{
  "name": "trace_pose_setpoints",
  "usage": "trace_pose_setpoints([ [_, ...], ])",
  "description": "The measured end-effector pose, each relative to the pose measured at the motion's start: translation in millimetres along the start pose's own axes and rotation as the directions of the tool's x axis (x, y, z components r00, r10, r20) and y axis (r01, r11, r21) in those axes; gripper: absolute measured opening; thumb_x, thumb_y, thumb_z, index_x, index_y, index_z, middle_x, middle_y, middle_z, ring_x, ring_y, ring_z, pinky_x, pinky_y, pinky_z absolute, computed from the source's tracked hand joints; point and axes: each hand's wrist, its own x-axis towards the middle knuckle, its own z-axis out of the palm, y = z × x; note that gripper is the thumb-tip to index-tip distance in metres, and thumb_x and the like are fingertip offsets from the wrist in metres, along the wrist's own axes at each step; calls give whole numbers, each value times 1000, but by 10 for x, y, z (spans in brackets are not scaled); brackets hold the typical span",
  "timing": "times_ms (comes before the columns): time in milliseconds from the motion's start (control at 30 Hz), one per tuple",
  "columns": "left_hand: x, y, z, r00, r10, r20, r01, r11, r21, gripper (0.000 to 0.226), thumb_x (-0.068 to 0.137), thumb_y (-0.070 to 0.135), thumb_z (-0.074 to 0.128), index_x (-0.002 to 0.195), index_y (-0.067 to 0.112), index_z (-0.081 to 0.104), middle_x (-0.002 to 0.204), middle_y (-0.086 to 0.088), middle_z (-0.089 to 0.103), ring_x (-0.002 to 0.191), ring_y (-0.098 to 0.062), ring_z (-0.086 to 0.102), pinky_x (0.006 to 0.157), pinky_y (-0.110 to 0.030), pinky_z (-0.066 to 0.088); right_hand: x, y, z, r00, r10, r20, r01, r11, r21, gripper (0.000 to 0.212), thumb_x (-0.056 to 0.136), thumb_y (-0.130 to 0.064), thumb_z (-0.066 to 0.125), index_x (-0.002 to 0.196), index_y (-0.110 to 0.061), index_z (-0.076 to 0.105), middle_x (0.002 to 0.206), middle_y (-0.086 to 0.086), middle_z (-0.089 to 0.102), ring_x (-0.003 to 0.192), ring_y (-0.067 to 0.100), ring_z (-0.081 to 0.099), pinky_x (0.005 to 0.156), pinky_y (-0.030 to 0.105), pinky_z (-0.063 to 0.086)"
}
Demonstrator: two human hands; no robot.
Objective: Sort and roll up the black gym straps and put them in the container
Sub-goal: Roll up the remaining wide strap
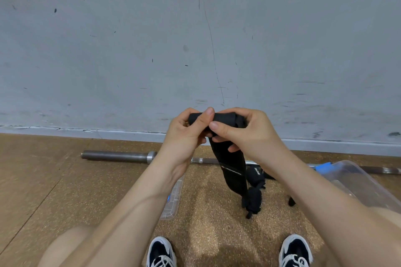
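Observation:
A black gym strap [232, 167] is partly rolled at its top end, held up in front of the wall. My left hand [188, 130] grips the left side of the roll, thumb on top. My right hand [240, 130] grips the right side, its thumb pressing the front. The loose tail hangs down between my forearms toward the floor. More black straps [255, 193] lie bunched on the floor below it. A clear plastic container [355, 180] sits at the right, partly hidden by my right arm.
A steel barbell [117, 155] lies along the base of the grey wall. A clear lid [173, 199] rests on the cork-coloured floor under my left forearm. My two shoes [161, 252] are at the bottom edge.

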Motion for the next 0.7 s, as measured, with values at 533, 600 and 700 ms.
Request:
trace_pose_setpoints([
  [533,-81,-2,-15,967,79,242,-253,400,881,53,91,66,7,109,47,53,93,11,66,96,-21,60,82,-40,48,60,0,-119,998,52,-36,-54,997,-48,25,89,-26,72,97,-3,69,76,13,72,63,25,73,60,33,58],
  [600,-58,16,-46,958,96,270,-286,277,917,50,98,58,11,102,37,56,92,5,59,101,-25,55,82,-40,45,44,-19,-79,995,95,-38,-96,994,-46,24,91,-27,70,93,-3,68,74,16,72,61,26,73,55,30,58],
  [700,-38,63,-55,930,182,318,-362,320,876,30,103,44,31,82,32,49,86,0,49,95,-23,49,76,-36,39,61,-66,-53,992,118,-43,-119,992,-28,17,92,-26,68,87,-11,67,68,13,71,59,26,72,51,27,56],
])
